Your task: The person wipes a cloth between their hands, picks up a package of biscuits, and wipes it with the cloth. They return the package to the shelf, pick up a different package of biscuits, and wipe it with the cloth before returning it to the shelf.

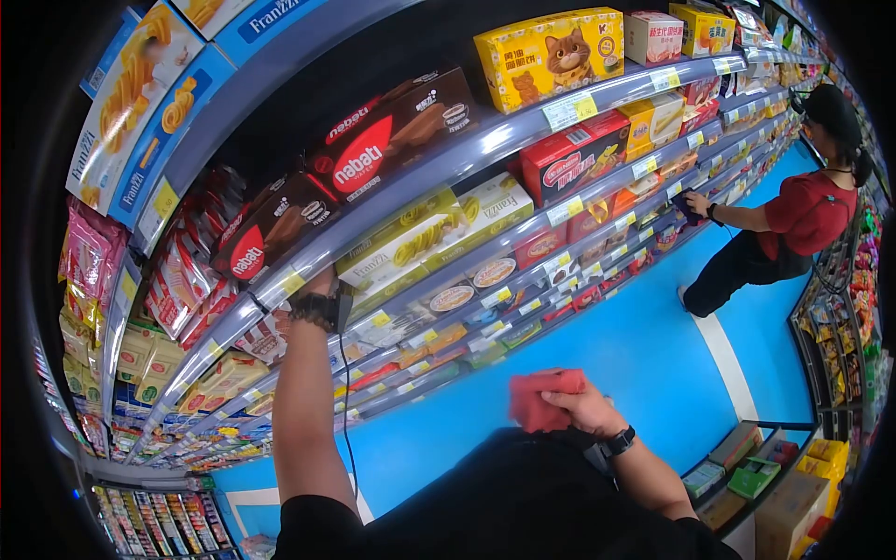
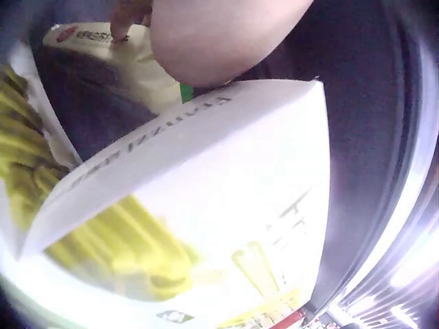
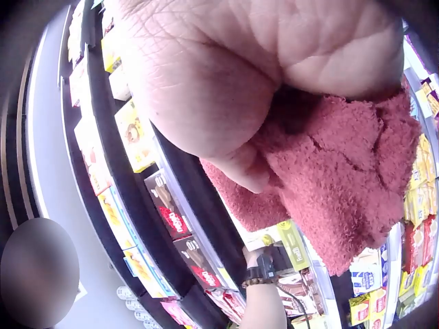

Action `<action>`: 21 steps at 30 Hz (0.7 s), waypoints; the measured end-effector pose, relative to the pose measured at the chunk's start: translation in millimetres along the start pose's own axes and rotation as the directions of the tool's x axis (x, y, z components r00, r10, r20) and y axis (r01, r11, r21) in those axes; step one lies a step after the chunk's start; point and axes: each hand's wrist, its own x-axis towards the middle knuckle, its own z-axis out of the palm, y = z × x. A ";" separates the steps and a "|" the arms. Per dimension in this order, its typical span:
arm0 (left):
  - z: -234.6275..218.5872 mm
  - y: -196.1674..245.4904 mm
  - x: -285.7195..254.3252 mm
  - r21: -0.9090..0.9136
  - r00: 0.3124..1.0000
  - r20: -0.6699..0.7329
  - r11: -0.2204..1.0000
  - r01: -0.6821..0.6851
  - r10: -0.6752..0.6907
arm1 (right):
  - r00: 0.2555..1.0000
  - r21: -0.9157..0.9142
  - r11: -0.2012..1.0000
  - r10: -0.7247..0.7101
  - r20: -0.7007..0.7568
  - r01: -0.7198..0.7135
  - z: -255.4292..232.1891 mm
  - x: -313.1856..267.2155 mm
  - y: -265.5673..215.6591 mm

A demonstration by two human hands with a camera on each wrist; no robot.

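My left hand (image 1: 322, 280) reaches into a shelf, largely hidden there in the head view, beside a green-and-white Franzzi box (image 1: 397, 245). Seen from the left wrist, the base of the hand (image 2: 223, 41) is above a white Franzzi box (image 2: 226, 185) with yellow-green sticks printed on it. A fingertip (image 2: 123, 24) touches a cream package (image 2: 152, 62) farther in; the other fingers are mostly out of sight. My right hand (image 1: 590, 409) holds a folded red cloth (image 1: 537, 399) in front of my body. The right wrist view shows the thumb pressed against this fuzzy cloth (image 3: 336, 178).
Nabati boxes (image 1: 364, 159) stand on the shelf above my left hand, with red-and-white bags (image 1: 191, 280) to the left. A cable (image 1: 347, 401) hangs from the left wrist. Another person (image 1: 793, 215) in red stands at the shelves ahead. Low crates (image 1: 747, 467) are at right.
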 end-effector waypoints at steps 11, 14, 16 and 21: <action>-12.8 31.3 -65.8 0.019 0.969 -0.233 0.996 0.085 -0.079 | 0.994 -0.041 0.999 0.029 0.107 -0.024 15.4 8.0 -2.2; -38.3 57.8 -88.7 -0.048 0.949 -0.283 0.991 0.128 -0.136 | 0.996 0.053 0.996 0.069 0.051 -0.071 22.8 11.1 6.8; -48.1 56.9 -100.8 0.026 0.957 -0.262 0.990 0.136 -0.124 | 0.996 0.016 0.997 0.073 0.041 -0.074 20.8 13.7 14.1; -50.6 30.2 -134.7 0.084 0.959 -0.282 0.996 0.005 0.019 | 0.992 0.001 0.992 0.124 0.030 -0.125 22.9 13.5 13.9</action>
